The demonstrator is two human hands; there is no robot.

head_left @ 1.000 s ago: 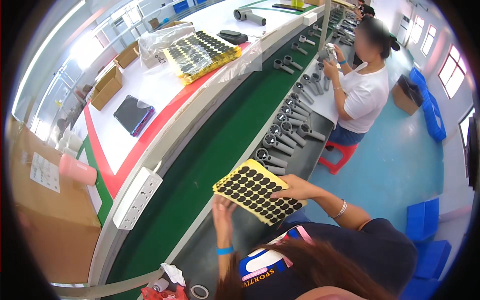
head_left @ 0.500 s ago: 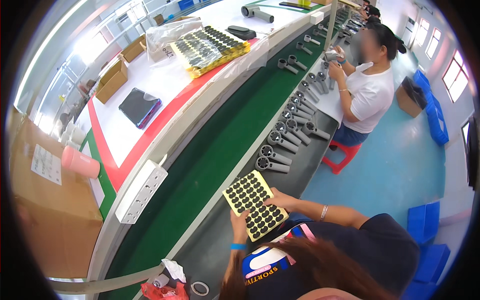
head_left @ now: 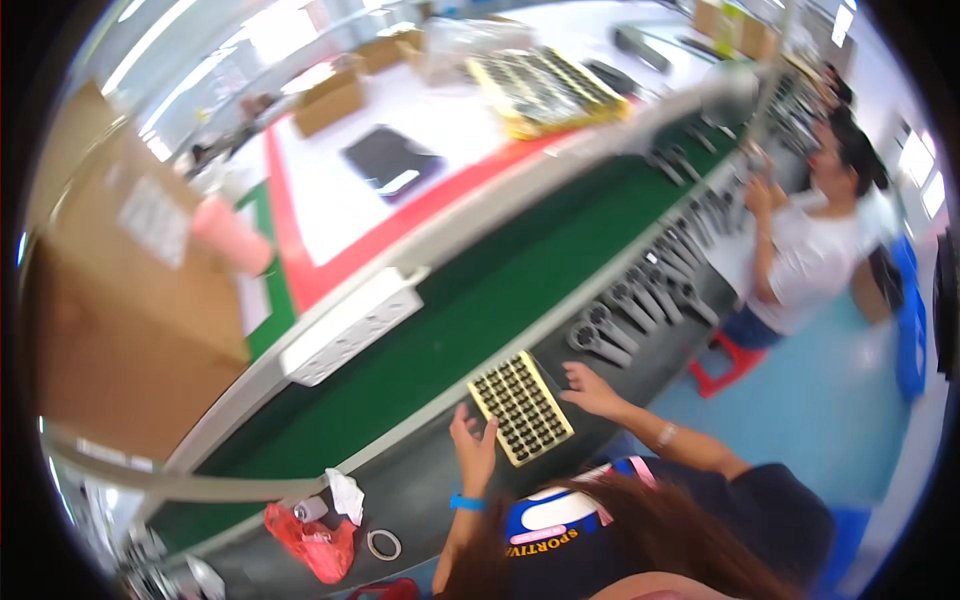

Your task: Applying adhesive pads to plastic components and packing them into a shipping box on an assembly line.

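Observation:
A pale yellow sheet [head_left: 532,455] with rows of black oval pads lies flat on the dark work surface in front of me. My left hand [head_left: 474,450] is at its left edge, thumb and fingers apart; whether the thumb touches the edge, I cannot tell. On the other side, my right hand [head_left: 594,392] hovers just off the sheet's right edge, fingers spread and holding nothing. Beyond the sheet stands a row of grey handheld fan bodies [head_left: 600,338] with round heads, the nearest close to my right hand.
A green conveyor belt [head_left: 440,345] runs past the work surface. A white power strip [head_left: 350,330] sits on its far side. To the left lie a red plastic bag [head_left: 318,545] and a tape ring [head_left: 383,545]. A co-worker [head_left: 815,235] sits farther along.
Both hands have let go of the pad sheet, which now lies on the work surface. My right hand has moved off its edge. The whole view has shifted and is blurred.

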